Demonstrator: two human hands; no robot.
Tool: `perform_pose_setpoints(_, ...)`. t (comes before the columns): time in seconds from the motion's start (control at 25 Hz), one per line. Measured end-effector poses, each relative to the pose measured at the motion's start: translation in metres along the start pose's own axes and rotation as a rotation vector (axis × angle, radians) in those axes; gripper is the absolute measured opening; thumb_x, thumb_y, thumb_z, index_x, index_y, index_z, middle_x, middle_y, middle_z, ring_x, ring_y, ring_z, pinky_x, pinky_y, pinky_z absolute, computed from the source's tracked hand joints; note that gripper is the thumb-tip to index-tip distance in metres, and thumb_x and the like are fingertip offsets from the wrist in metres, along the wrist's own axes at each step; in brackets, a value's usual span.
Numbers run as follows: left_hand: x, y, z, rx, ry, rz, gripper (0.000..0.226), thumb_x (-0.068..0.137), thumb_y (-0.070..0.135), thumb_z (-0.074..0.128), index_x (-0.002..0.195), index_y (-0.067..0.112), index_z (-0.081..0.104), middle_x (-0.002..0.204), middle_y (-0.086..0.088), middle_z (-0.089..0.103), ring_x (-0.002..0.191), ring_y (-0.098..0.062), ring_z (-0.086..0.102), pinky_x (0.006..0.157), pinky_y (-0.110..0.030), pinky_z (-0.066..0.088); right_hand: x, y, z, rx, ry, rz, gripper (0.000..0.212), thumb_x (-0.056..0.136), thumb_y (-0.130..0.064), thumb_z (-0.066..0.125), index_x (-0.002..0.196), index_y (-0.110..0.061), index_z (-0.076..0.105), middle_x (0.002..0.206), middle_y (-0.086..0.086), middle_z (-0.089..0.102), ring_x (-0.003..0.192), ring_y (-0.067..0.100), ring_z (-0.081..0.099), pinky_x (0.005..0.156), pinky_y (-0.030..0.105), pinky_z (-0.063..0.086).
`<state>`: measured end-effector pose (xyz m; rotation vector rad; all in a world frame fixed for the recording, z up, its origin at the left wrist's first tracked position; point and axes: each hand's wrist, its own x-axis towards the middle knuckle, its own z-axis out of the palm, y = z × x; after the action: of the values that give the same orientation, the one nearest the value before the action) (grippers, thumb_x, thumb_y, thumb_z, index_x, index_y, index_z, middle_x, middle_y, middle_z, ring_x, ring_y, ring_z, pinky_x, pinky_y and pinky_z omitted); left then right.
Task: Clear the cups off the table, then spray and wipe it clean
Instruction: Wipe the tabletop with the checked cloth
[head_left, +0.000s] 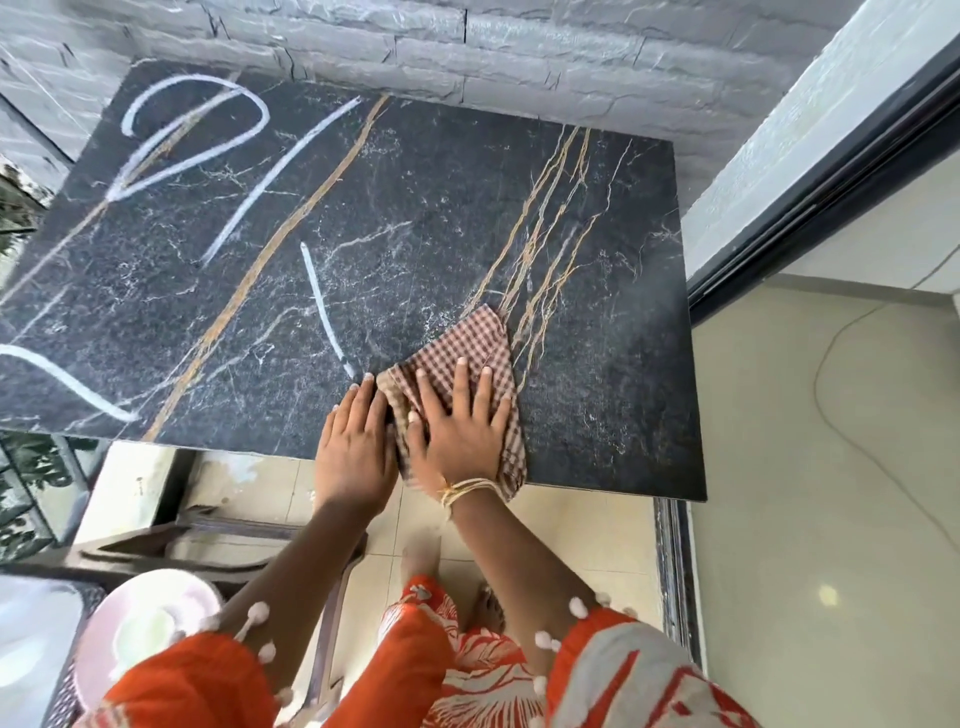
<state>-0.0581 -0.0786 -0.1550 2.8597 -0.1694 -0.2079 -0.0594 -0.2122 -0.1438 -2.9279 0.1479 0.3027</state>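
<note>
Dark marble table (322, 260), no cups on it; right hand (462, 431) presses flat on the cloth (457, 343) at lower centre, left hand (356, 447) flat beside it; upper-left white streaks (228, 176) risk being missed

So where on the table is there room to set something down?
The table is bare from the far wall to the right edge. Crowded only at the near edge, where both hands press the cloth. White streaks cross the left.
</note>
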Motion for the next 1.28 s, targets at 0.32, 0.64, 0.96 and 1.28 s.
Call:
perform_pose_setpoints(0.32,0.057,0.003,-0.022,-0.016,0.046,0.027,0.05,0.093,0.031,0.035,0.137,0.009,0.046,0.144,-0.011,0.045,0.13,-0.031,0.044,0.112,-0.045,0.033,0.099,0.131,-0.049,-0.098,0.031,0.229,0.066,0.089,-0.072,0.017,0.15,-0.046,0.013,0.163,-0.003,0.004,0.15,0.028,0.004,0.119,0.055,0.005)
perform_pose_setpoints(0.64,0.145,0.004,-0.025,-0.019,-0.017,0.1,0.053,0.102,0.031,0.031,0.151,0.01,0.026,0.16,-0.007,0.019,0.149,-0.024,0.016,0.122,-0.041,0.015,0.135,0.128,-0.048,0.126,0.099,0.88,0.064,0.095,-0.057,0.021,0.153,-0.033,0.014,0.162,0.012,0.002,0.146,0.044,0.002,0.114,0.065,0.0)
perform_pose_setpoints(0.96,0.152,0.012,-0.016,-0.048,0.045,-0.01,0.052,0.097,0.03,0.028,0.143,0.009,0.04,0.151,-0.01,0.039,0.139,-0.028,0.035,0.117,-0.046,0.028,0.191,0.033,-0.041,-0.076,0.033,-0.116,0.061,0.092,-0.059,0.026,0.15,-0.039,0.024,0.161,0.011,0.017,0.147,0.041,0.011,0.115,0.063,0.006)
perform_pose_setpoints(1.28,0.158,0.014,-0.015,-0.008,0.021,-0.011,0.057,0.097,0.035,0.028,0.153,0.022,0.025,0.161,0.004,0.018,0.148,-0.015,0.018,0.12,-0.041,0.017,0.366,0.109,-0.099,-0.221,-0.02,-0.385,0.064,0.089,-0.073,0.017,0.148,-0.049,0.014,0.163,-0.003,0.006,0.15,0.028,0.007,0.119,0.055,0.005)
